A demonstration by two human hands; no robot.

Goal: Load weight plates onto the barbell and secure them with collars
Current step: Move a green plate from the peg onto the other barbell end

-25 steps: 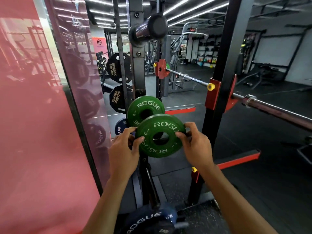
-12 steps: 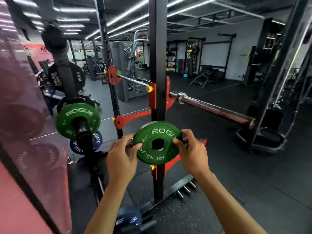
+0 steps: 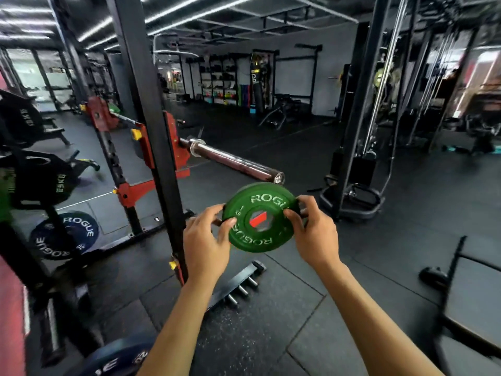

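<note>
Gym floor, rack upper left. Your left hand (image 3: 206, 246) and right hand (image 3: 314, 236) grip green plate (image 3: 260, 217) rim, frame centre. Barbell sleeve (image 3: 235, 161) end just above plate, axis running up-left; right hand nearer.

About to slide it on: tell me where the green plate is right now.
In the head view the green plate sits centre frame, gripped at its rim by the left hand and right hand, just below the barbell sleeve end.

One head-worn wide-angle view (the only camera) looks forward and down, close over both forearms, into a gym.
</note>
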